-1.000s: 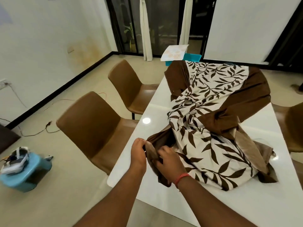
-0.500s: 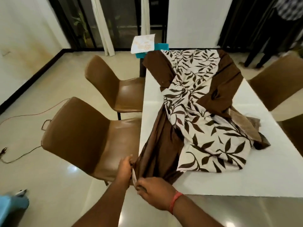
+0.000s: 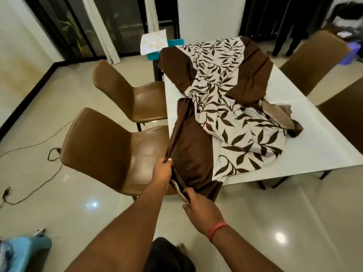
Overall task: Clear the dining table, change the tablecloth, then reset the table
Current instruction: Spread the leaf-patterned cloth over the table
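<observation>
white dining table (image 3: 306, 154), glossy tiled floor around; bunched across it, tablecloth (image 3: 225, 118), brown border trailing off the near corner toward the grip. pinched along that hem by left hand (image 3: 163, 171) just above and right hand (image 3: 200, 209) just below, fingers curled round the edge, likely to find a corner for spreading. both forearms stretched forward, brown chair (image 3: 110, 150) left of the grip.

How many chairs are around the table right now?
4: near-left chair beside the hands, far-left chair, far-right chair, and near-right chair, cut off by the frame edge. More may be out of view.
</observation>
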